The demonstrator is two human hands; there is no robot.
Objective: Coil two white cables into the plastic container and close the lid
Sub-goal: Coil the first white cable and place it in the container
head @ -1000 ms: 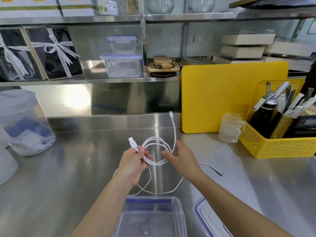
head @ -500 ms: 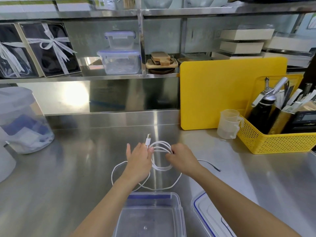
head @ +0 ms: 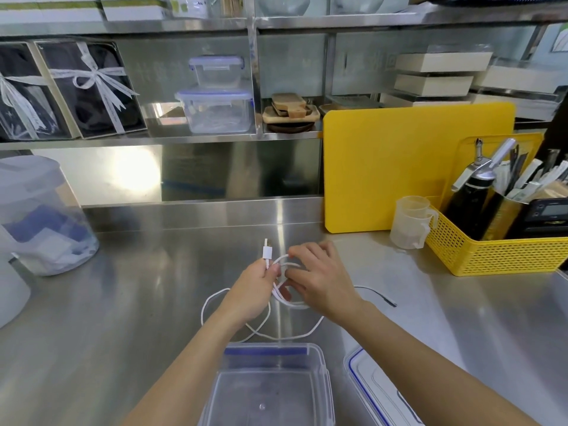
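My left hand (head: 252, 290) grips a small coil of white cable (head: 284, 295) over the steel counter, its USB plug (head: 266, 250) sticking up above the fingers. My right hand (head: 319, 281) pinches the same coil from the right. A second white cable (head: 215, 298) lies loose on the counter beneath both hands, looping toward the container. The clear plastic container (head: 319, 361) sits open at the near edge, with nothing inside. Its blue-rimmed lid (head: 365, 392) lies flat just right of it.
A yellow cutting board (head: 415, 167) leans on the back wall. Right of it stand a plastic measuring cup (head: 410, 224) and a yellow basket (head: 491, 253) of utensils. A lidded translucent jar (head: 43, 216) stands far left. A thin dark wire (head: 379, 295) lies right of my right wrist.
The open loop held up a second ago has been gathered into a tighter coil. My hands have come together and lower, and the long free end with its plug is wound in.
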